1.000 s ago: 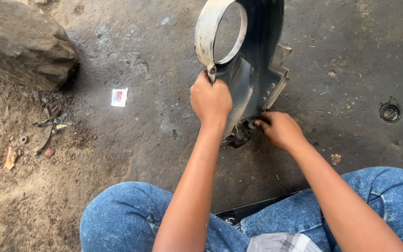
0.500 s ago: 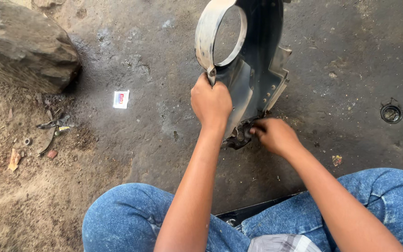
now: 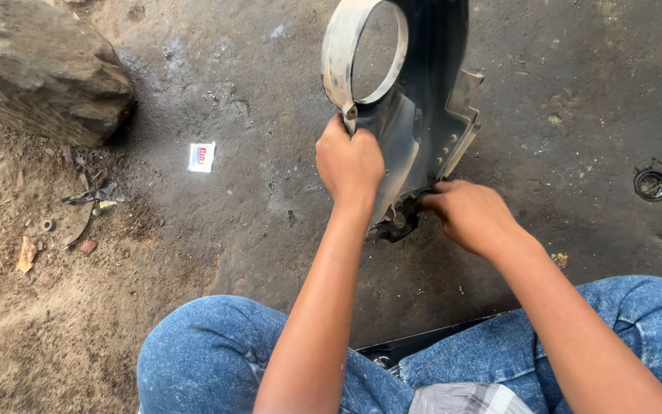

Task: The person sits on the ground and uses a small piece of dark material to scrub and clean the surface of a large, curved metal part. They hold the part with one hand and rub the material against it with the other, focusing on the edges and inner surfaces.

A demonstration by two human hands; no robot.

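Finding: against the pictures of a second and half a second ago, little has moved. The metal housing (image 3: 415, 107) stands in the same place, upper centre of the frame, propped on edge on the dark oily floor (image 3: 576, 92). The right hand (image 3: 473, 215) has crept slightly leftward along the lower edge and now sits closer to the small dark fitting (image 3: 396, 222) at the bottom of the housing. In my judgement the work on that fitting continues and nothing has yet come free.

Left hand (image 3: 350, 161): clenched around the rim of the housing just below the round ring (image 3: 365, 54), forearm running straight up from the lower centre. It appears to steady the part upright.

Right hand: knuckles up, fingers curled down onto the fitting at centre frame. Whether they pinch a small piece or a tool I cannot tell; the fingertips are hidden.

Surroundings: a large rock (image 3: 40, 69) at upper left, a small white packet (image 3: 201, 156) left of centre, scraps (image 3: 86, 203) on the dirt at left, a round cap (image 3: 651, 184) at right. Blue-jeaned knees (image 3: 208, 353) fill the lower frame.
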